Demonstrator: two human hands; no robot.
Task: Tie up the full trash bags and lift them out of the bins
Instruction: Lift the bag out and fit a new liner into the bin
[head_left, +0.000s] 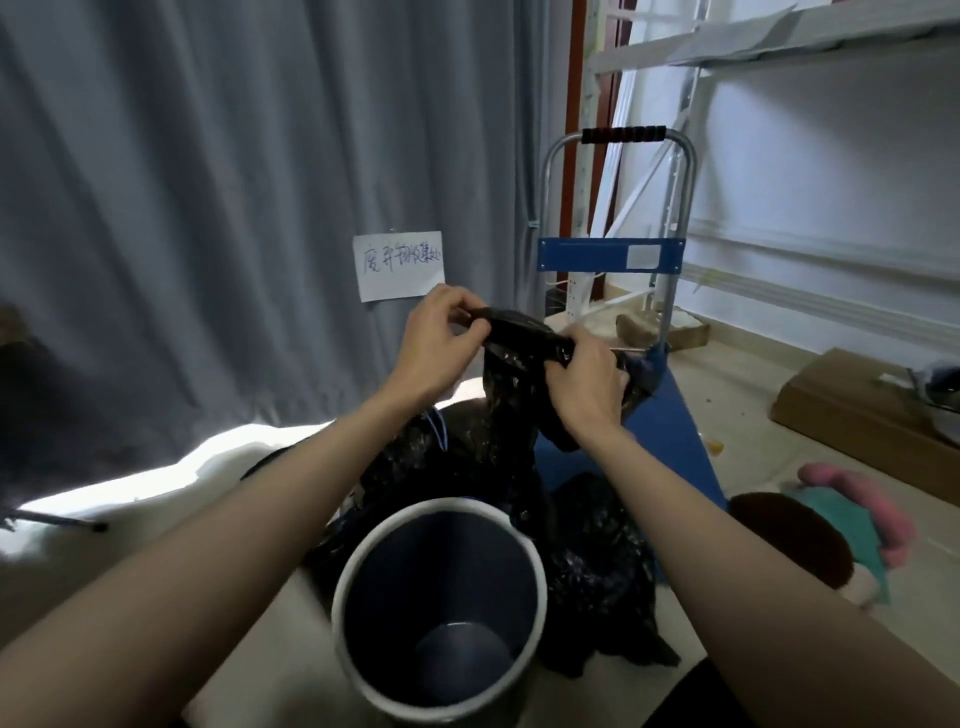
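A full black trash bag (452, 467) stands behind a round bin (441, 613) with a white rim and a dark, bare inside. My left hand (441, 343) and my right hand (587, 384) both grip the twisted top of the bag (519, 330), pulled taut between them at chest height. A second black bag (597, 561) lies crumpled on the floor to the right of the bin.
A folding hand truck (618, 254) with a blue deck stands just behind the bag. Grey curtains (208, 208) with a handwritten paper note (400, 265) hang at the left. A plush toy (831, 530) and a cardboard box (852, 415) lie at the right, under metal shelving (779, 47).
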